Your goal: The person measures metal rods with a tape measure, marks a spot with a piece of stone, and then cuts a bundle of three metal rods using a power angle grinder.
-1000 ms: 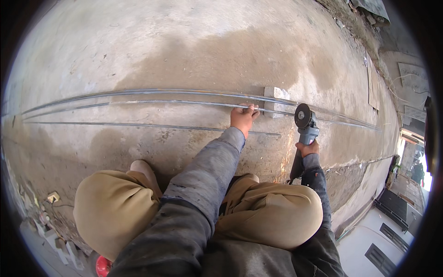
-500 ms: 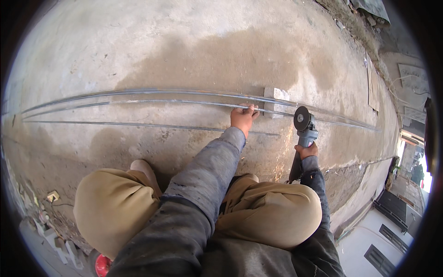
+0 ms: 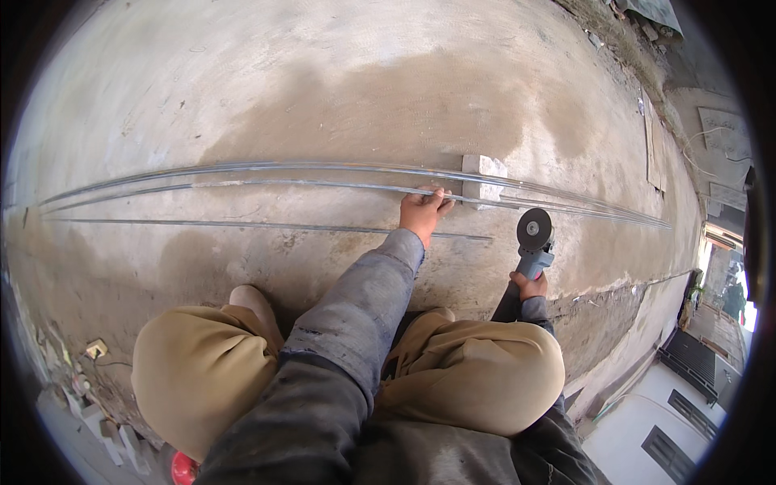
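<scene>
My left hand (image 3: 423, 216) is closed round a thin steel rod (image 3: 323, 184), just left of a pale concrete block (image 3: 483, 184). The rod runs over the block, and a bundle of similar rods (image 3: 267, 166) crosses it a little farther away. In my right hand (image 3: 529, 286) is a grey angle grinder (image 3: 535, 260) with a dark cutting disc (image 3: 534, 229). The disc stands apart from the rods, on their near side and right of the block. One separate rod (image 3: 275, 225) lies on the ground nearer my feet.
Wet patches mark the concrete ground (image 3: 356, 97). Flat boards (image 3: 655, 153) lie at the far right. A yellowish socket box with a cable (image 3: 96, 348) sits at the left, and a red object (image 3: 184, 469) shows by my left knee.
The grinder has drawn back from the rod toward me, and the sparks seen below it are gone. My left hand keeps its hold on the rod.
</scene>
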`<action>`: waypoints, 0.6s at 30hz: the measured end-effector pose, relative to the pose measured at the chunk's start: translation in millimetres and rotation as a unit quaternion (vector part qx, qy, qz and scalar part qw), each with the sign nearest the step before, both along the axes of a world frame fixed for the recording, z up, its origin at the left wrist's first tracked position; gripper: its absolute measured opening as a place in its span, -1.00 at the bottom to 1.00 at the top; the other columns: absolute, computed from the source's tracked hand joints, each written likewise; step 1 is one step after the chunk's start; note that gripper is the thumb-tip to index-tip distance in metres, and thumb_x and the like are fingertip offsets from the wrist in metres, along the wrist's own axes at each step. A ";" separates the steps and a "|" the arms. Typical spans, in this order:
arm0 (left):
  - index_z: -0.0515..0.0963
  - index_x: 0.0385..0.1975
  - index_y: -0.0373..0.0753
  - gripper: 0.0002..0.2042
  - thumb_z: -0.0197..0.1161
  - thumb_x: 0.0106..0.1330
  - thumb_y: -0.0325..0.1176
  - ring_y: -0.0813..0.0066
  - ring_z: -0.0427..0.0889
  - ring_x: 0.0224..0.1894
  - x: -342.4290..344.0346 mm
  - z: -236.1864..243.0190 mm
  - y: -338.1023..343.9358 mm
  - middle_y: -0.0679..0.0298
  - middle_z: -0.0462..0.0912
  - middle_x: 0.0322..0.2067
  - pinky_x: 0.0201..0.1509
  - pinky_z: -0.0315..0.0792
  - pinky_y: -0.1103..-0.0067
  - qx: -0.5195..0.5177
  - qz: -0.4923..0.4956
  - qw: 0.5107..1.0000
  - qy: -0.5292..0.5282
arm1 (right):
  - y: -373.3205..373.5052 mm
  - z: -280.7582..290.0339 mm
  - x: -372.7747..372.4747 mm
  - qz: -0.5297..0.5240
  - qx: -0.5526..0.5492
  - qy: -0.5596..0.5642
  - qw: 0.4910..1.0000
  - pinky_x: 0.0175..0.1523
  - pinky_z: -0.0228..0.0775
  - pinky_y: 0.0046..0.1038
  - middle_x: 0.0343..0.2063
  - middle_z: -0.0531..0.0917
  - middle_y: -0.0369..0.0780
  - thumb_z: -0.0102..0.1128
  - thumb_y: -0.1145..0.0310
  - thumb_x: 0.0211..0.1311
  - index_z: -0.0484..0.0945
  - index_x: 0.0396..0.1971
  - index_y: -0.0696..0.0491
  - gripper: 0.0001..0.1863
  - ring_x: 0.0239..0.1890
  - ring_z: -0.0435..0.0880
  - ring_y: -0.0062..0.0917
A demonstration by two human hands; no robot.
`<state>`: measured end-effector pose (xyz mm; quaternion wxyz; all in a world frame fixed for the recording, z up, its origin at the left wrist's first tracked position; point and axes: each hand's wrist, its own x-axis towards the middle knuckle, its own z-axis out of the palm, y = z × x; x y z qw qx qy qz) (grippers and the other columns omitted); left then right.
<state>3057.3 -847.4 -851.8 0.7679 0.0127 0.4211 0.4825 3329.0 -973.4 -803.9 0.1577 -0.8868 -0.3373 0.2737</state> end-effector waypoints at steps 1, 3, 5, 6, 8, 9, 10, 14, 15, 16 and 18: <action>0.38 -0.33 -0.44 -0.89 0.02 0.23 -0.53 0.36 0.53 -0.24 -1.9 -0.3 -3.5 0.10 0.49 -0.30 -0.11 0.54 0.60 0.012 -0.007 1.000 -0.004 | -6.2 -1.2 0.0 -0.014 0.007 0.019 1.000 -0.29 0.42 -0.42 -0.46 0.59 -0.15 0.38 0.29 -0.43 0.46 -0.36 0.21 -0.48 -0.45 0.58 -0.42; 0.39 -0.33 -0.44 -0.89 0.04 0.22 -0.52 0.36 0.54 -0.26 -3.9 -3.3 -13.1 0.11 0.50 -0.32 -0.12 0.54 0.60 0.002 -0.013 1.000 -0.010 | -19.7 -5.6 4.9 -0.035 0.027 0.056 0.997 -0.33 0.43 -0.43 -0.47 0.59 -0.16 0.37 0.31 -0.41 0.46 -0.36 0.21 -0.50 -0.49 0.58 -0.44; 0.40 -0.33 -0.43 -0.90 0.05 0.21 -0.53 0.36 0.54 -0.27 -2.7 -7.5 -23.6 0.11 0.50 -0.33 -0.14 0.55 0.60 -0.025 -0.014 0.999 -0.018 | -30.9 -16.3 12.4 -0.053 0.052 0.091 0.993 -0.36 0.44 -0.43 -0.48 0.58 -0.17 0.37 0.33 -0.41 0.45 -0.36 0.21 -0.51 -0.50 0.57 -0.45; 0.40 -0.33 -0.43 -0.90 0.05 0.21 -0.53 0.36 0.54 -0.28 -3.3 -10.4 -29.2 0.10 0.50 -0.32 -0.14 0.55 0.60 -0.047 -0.011 0.999 -0.020 | -33.7 -16.3 11.7 -0.047 0.044 0.081 0.995 -0.37 0.44 -0.43 -0.48 0.58 -0.18 0.37 0.35 -0.40 0.45 -0.36 0.21 -0.52 -0.51 0.57 -0.45; 0.41 -0.35 -0.43 -0.89 0.06 0.21 -0.51 0.36 0.55 -0.31 -4.1 -15.7 -37.6 0.10 0.51 -0.34 -0.18 0.56 0.59 -0.070 -0.003 0.997 -0.017 | -37.5 -12.5 7.8 -0.034 0.027 0.060 0.997 -0.40 0.45 -0.43 -0.49 0.57 -0.18 0.36 0.38 -0.38 0.43 -0.36 0.22 -0.53 -0.52 0.57 -0.45; 0.42 -0.36 -0.44 -0.88 0.07 0.21 -0.48 0.37 0.56 -0.33 -4.4 -18.1 -41.0 0.10 0.52 -0.36 -0.21 0.57 0.59 -0.070 0.002 0.997 -0.013 | -39.5 -15.5 9.4 -0.042 0.025 0.070 0.996 -0.37 0.43 -0.43 -0.48 0.58 -0.19 0.37 0.34 -0.39 0.45 -0.36 0.20 -0.52 -0.49 0.57 -0.46; 0.42 -0.38 -0.44 -0.86 0.08 0.21 -0.46 0.37 0.57 -0.36 -5.3 -20.8 -43.1 0.10 0.53 -0.38 -0.24 0.57 0.59 -0.071 0.007 0.997 -0.009 | -41.0 -20.2 10.6 -0.050 0.023 0.080 0.995 -0.33 0.42 -0.44 -0.47 0.58 -0.19 0.38 0.31 -0.41 0.46 -0.36 0.19 -0.52 -0.47 0.56 -0.47; 0.43 -0.42 -0.43 -0.76 0.12 0.19 -0.31 0.39 0.56 -0.51 -11.8 -10.5 -32.2 0.13 0.54 -0.50 -0.45 0.55 0.61 -0.162 -0.164 0.961 0.151 | -45.2 -25.2 14.5 -0.057 0.032 0.090 0.994 -0.41 0.45 -0.44 -0.51 0.57 -0.18 0.36 0.39 -0.36 0.43 -0.38 0.22 -0.56 -0.52 0.57 -0.47; 0.43 -0.43 -0.43 -0.74 0.13 0.18 -0.29 0.39 0.56 -0.55 -12.1 -3.2 -25.9 0.13 0.54 -0.53 -0.50 0.54 0.61 -0.155 -0.191 0.952 0.183 | -47.6 -26.4 19.1 -0.059 0.037 0.091 0.993 -0.41 0.45 -0.44 -0.51 0.57 -0.18 0.36 0.39 -0.37 0.43 -0.38 0.22 -0.56 -0.53 0.57 -0.47; 0.43 -0.45 -0.43 -0.72 0.14 0.17 -0.26 0.40 0.55 -0.59 -9.8 4.4 -19.2 0.14 0.54 -0.56 -0.55 0.52 0.61 -0.147 -0.218 0.941 0.214 | -50.0 -27.6 24.3 -0.061 0.042 0.091 0.993 -0.41 0.46 -0.44 -0.51 0.57 -0.18 0.35 0.39 -0.37 0.43 -0.38 0.21 -0.56 -0.53 0.57 -0.47; 0.38 -0.36 -0.45 -0.73 0.15 0.17 -0.31 0.40 0.55 -0.44 -11.5 13.9 -3.8 0.11 0.52 -0.46 -0.46 0.51 0.62 -0.097 -0.094 0.976 0.169 | -49.8 -27.3 22.0 -0.057 0.050 0.099 0.992 -0.41 0.45 -0.44 -0.51 0.57 -0.18 0.35 0.40 -0.37 0.43 -0.37 0.21 -0.56 -0.53 0.57 -0.47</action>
